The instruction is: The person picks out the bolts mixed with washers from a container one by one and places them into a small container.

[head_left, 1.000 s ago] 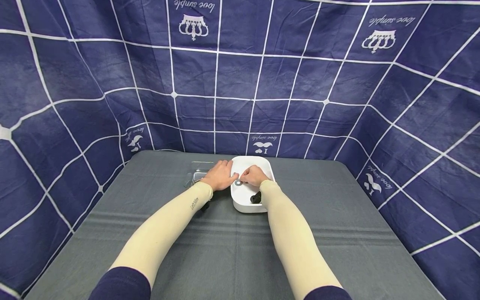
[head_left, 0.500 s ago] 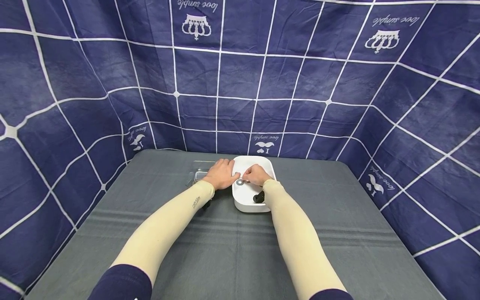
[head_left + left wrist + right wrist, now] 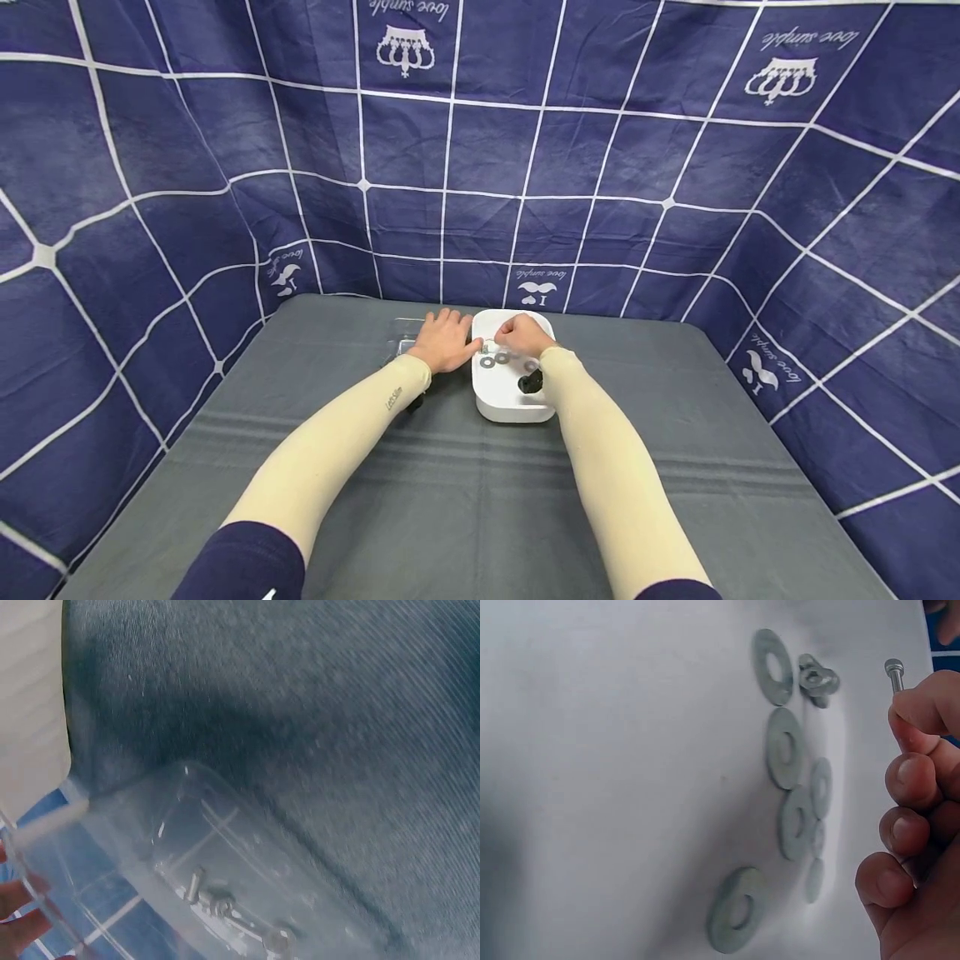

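In the head view my right hand (image 3: 522,333) is over the far part of a white tray (image 3: 513,412). Thumb and forefinger pinch a small socket-head screw (image 3: 894,671), its head pointing up in the right wrist view; the other fingers are curled. Several flat metal washers (image 3: 784,748) lie in the tray below, beside a shiny lobed metal piece (image 3: 817,679). My left hand (image 3: 444,340) rests at the tray's left side, fingers spread and fairly straight, thumb at the rim. Under its wrist, a clear plastic box (image 3: 195,795) holds several small screws (image 3: 225,907).
Grey cloth (image 3: 420,500) covers the table, with a blue gridded curtain (image 3: 480,167) hanging along its back and sides. A black device (image 3: 530,382) hangs under the right wrist, within the tray's outline.
My right hand has risen slightly toward the far right of the tray, uncovering more washers. The left hand keeps its place at the tray's side. The head view has shifted a little.
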### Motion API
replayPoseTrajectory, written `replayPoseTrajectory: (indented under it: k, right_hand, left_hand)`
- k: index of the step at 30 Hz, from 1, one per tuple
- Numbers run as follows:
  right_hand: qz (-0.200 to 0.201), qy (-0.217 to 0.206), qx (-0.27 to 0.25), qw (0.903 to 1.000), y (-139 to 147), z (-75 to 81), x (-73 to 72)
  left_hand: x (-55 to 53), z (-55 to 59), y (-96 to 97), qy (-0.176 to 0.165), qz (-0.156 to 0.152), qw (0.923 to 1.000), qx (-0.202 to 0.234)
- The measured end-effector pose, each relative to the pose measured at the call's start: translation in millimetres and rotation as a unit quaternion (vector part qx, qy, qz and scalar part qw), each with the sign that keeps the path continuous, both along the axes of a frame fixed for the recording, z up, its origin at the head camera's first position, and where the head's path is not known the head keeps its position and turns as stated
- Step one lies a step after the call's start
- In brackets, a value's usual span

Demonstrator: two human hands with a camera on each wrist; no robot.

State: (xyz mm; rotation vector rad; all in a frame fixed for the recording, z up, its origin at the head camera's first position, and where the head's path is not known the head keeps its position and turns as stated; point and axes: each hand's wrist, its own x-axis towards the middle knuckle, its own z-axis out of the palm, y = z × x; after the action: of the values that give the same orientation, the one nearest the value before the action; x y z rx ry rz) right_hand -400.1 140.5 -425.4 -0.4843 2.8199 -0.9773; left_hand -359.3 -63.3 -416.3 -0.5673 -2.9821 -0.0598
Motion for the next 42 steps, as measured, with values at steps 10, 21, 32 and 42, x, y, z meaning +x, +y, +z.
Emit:
replayPoseTrajectory:
  k: [10, 21, 32, 42]
  right_hand:
    - [0.025, 0.007, -0.008, 0.9996, -4, 27.0, -1.3]
    - [0.044, 0.043, -0.017, 0.9980, -20, 43.9, -5.1]
    - [0.067, 0.046, -0.031, 0.9962, -39, 52.7, -9.1]
    - [0.075, 0.052, -0.028, 0.9954, -62, 57.0, -8.2]
  left_hand:
    - [2.3, 11.6, -22.6, -0.001, 0.013, 0.9998, -0.014]
    - [5.4, 16.6, -50.1, 0.002, 0.035, 0.9994, -0.007]
    - [8.7, 20.2, -77.3, 0.003, 0.053, 0.9986, -0.005]
    - [12.9, 22.4, -98.0, 0.000, 0.069, 0.9976, -0.008]
